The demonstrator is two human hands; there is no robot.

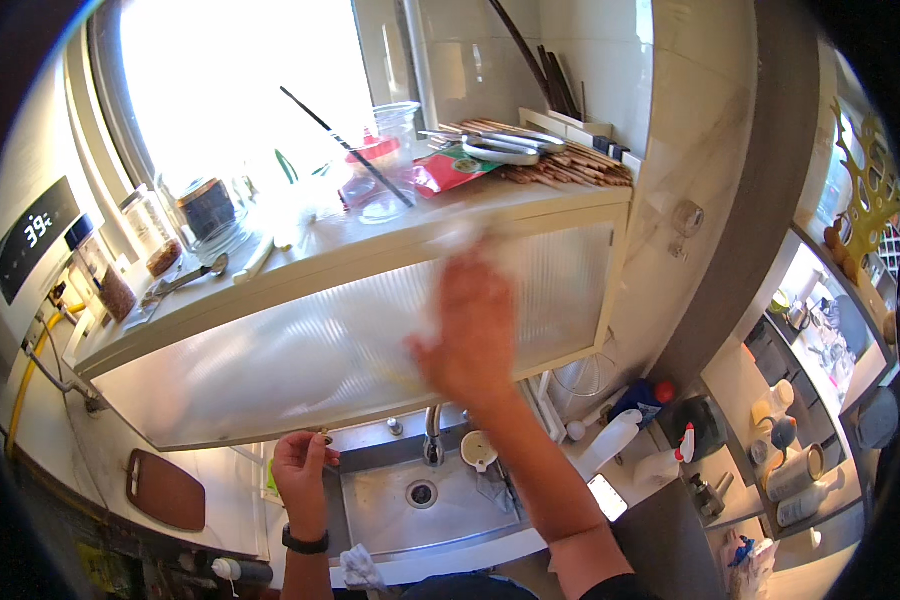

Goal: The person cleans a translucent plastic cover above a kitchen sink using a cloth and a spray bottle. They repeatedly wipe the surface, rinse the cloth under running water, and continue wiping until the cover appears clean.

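My right hand (474,330) is raised, motion-blurred, in front of the upper front edge of a wall cabinet with ribbed translucent doors (330,345). A blurred whitish patch shows at its fingertips; whether it holds something I cannot tell. Lower down, my left hand (304,465), with a dark wristband, pinches a small metallic piece (325,436) at the cabinet's bottom edge. On the cabinet top lie bundled chopsticks (562,165), metal tongs (502,154), a red and green packet (454,169) and clear plastic cups (379,180).
Below are a stainless steel sink (390,517), a faucet (433,442) and a lit phone (607,497). A brown cutting board (166,489) leans at the left. Jars (101,277) stand along the cabinet top's left end. A spray bottle (664,463) is at the right.
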